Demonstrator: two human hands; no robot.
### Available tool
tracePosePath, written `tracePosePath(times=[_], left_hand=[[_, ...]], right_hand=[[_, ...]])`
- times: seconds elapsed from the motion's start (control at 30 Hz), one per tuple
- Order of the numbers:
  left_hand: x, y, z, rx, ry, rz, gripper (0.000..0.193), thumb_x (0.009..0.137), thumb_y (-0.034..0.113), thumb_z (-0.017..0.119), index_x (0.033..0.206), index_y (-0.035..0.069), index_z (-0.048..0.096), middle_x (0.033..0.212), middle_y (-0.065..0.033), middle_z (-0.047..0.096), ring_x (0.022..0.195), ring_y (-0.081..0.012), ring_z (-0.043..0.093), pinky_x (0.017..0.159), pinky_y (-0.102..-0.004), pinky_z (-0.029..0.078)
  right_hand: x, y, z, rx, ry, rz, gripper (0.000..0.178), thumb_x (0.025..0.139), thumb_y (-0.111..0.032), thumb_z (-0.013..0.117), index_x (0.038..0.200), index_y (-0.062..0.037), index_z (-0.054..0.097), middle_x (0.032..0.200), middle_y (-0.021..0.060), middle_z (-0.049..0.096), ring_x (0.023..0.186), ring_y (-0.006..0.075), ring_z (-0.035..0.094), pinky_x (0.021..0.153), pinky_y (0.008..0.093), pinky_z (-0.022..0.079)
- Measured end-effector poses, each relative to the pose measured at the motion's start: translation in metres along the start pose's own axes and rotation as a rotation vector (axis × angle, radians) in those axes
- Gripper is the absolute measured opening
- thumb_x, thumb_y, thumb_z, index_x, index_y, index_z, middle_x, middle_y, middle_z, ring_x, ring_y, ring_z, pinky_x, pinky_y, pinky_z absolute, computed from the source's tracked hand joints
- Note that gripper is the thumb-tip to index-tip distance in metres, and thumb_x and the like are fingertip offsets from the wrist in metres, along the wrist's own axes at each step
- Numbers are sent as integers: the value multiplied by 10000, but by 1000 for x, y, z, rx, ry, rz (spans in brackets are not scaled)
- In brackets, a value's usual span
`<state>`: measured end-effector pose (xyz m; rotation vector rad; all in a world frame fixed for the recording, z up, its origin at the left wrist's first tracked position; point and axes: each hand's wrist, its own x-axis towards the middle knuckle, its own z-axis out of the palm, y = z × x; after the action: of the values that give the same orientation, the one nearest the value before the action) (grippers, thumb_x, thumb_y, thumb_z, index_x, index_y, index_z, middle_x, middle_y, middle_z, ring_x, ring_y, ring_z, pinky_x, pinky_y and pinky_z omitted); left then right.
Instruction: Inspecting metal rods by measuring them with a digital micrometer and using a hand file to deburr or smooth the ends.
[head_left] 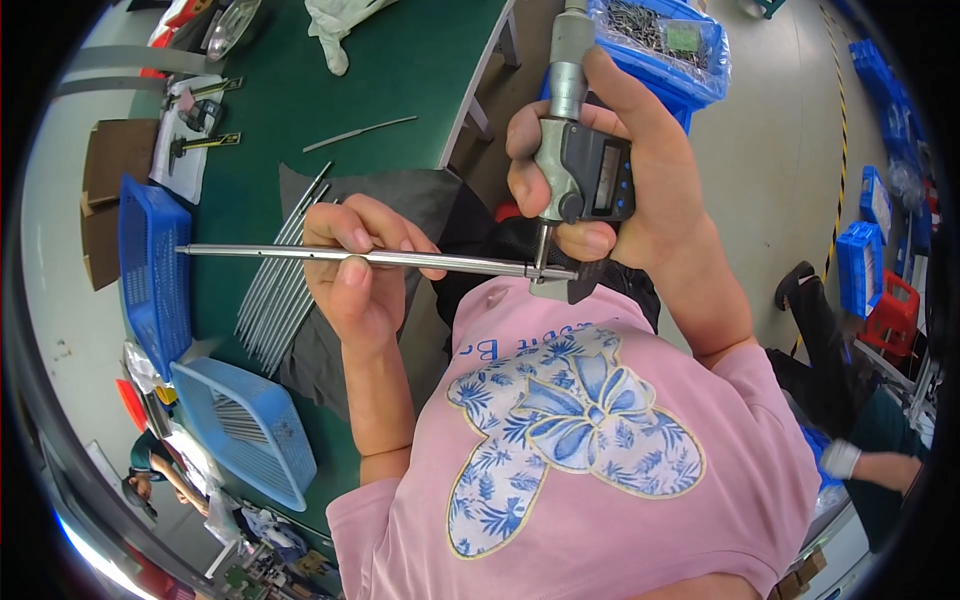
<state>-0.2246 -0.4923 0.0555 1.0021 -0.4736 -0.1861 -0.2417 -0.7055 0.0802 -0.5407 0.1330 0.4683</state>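
My left hand [362, 265] pinches a thin steel rod [455, 262] between thumb and fingers, holding it nearly level. The rod's right end sits in the jaws of a digital micrometer [560, 170], between its spindle and anvil. Wrapped round the micrometer's frame is my right hand [645, 165], its thumb up by the thimble. The small display faces up; its reading is too small to tell. Beneath my left hand, several similar steel rods [283, 285] lie side by side on a dark grey cloth [345, 200] over the green table [385, 95].
A blue basket [158, 275] and a lighter blue basket [245, 430] holding rods stand at the left. A slim file-like tool [360, 133], calipers [205, 143] and a white glove [338, 30] lie on the table. Blue bins [680, 50] of metal parts stand beyond the table's edge. Other people are nearby.
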Motion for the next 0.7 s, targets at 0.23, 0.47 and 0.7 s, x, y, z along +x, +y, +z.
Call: tracePosePath(times=[0.23, 0.47, 0.7], left_hand=[[-1, 0, 1, 21, 4, -1, 205, 769, 173, 544, 827, 42, 398, 668, -139, 461, 510, -250, 545, 468, -318, 495], [-2, 1, 2, 30, 7, 5, 204, 769, 174, 545, 824, 44, 397, 669, -139, 460, 511, -249, 544, 464, -317, 494], [-2, -2, 0, -8, -5, -26, 218, 767, 192, 552, 822, 45, 401, 674, -136, 459, 531, -248, 543, 478, -328, 501]], right_hand=[[-1, 0, -2, 41, -46, -6, 620, 842, -496, 351, 895, 91, 542, 679, 212, 596, 342, 168, 454, 320, 225, 364], [-2, 0, -1, 68, -50, 0, 618, 840, -489, 348, 899, 95, 544, 684, 217, 597, 338, 173, 460, 324, 227, 374], [-1, 3, -1, -20, -25, -39, 595, 835, -511, 379, 858, 58, 549, 671, 211, 583, 341, 176, 453, 297, 225, 363]])
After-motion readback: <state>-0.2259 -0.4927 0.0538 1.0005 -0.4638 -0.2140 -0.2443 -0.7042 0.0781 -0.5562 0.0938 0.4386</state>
